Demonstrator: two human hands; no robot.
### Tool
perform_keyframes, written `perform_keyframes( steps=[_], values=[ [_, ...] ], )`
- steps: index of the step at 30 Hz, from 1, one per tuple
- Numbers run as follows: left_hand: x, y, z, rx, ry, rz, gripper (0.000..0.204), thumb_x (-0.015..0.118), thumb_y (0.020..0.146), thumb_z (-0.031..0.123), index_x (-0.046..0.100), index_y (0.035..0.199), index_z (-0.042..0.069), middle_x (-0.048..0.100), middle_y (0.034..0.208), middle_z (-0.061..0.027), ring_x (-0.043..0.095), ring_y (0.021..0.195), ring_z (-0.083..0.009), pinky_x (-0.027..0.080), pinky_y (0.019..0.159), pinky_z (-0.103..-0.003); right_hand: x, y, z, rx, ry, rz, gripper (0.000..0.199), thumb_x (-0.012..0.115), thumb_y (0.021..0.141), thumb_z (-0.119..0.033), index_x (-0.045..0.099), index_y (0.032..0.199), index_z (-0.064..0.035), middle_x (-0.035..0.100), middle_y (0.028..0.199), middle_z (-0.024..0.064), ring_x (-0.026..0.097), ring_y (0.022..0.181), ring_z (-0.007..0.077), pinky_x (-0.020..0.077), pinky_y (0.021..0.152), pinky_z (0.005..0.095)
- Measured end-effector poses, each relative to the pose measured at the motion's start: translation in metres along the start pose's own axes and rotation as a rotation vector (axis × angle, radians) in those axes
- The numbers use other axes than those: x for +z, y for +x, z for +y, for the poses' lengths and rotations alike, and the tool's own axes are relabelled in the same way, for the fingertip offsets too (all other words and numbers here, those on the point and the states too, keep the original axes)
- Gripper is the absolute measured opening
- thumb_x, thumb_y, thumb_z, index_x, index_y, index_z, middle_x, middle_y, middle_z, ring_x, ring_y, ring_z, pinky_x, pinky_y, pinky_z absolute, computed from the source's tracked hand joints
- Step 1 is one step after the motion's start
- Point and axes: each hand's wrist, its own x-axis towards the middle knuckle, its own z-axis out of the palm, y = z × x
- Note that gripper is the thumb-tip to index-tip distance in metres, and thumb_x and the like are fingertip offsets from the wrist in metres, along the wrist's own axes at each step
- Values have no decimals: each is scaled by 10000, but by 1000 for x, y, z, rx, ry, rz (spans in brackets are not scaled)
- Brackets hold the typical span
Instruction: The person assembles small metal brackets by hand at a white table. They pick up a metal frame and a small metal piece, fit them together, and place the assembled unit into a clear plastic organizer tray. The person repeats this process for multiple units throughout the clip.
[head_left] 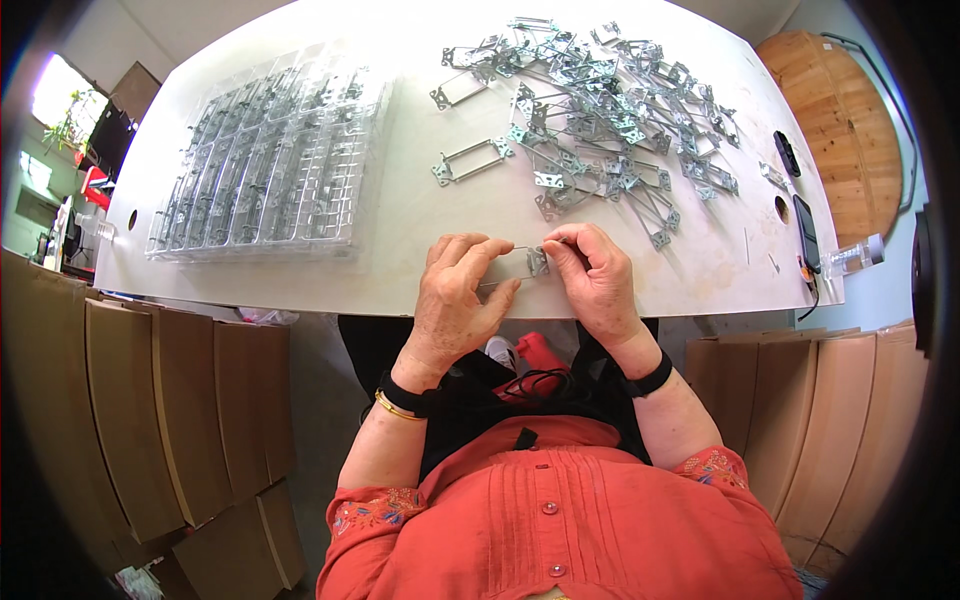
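Observation:
At the table's near edge I hold a small metal bracket frame [537,262] of thin rods and a stamped plate. My left hand [462,295] curls round its left side, thumb and fingers on the rods. The fingertips of my right hand [592,275] pinch the plate end. Just beyond my hands lies a single bracket frame [472,160], flat on the table. A large loose heap of the same metal bracket frames [610,120] spreads over the far right side. To the left, a clear plastic tray [352,235] has rows of compartments filled with metal parts.
The white table [410,215] has round holes near both sides. At its right edge lie a black phone [806,235], a dark small device [787,153] and a clear plastic bottle [853,257]. Cardboard boxes [140,400] stand below on both sides. A round wooden board [835,135] leans at the right.

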Motion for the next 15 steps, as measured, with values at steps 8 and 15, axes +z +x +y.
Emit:
perform_keyframes(
  steps=[8,15],
  values=[
    [0,0,0,-5,-6,-5,436,902,811,66,793,1233,47,752,1205,-147,687,1131,-358,558,992,-456,0,0,-2,9,-1,-2,85,800,1037,-69,728,1074,-42,740,965,112,722,841,269,571,750,376],
    [-1,0,0,3,2,-5,437,904,810,68,792,1232,55,750,1200,-146,686,1125,-358,558,990,-456,0,0,-3,21,-10,-10,87,798,1041,-83,722,1057,-44,733,952,112,709,827,279,561,736,385]
  ],
)
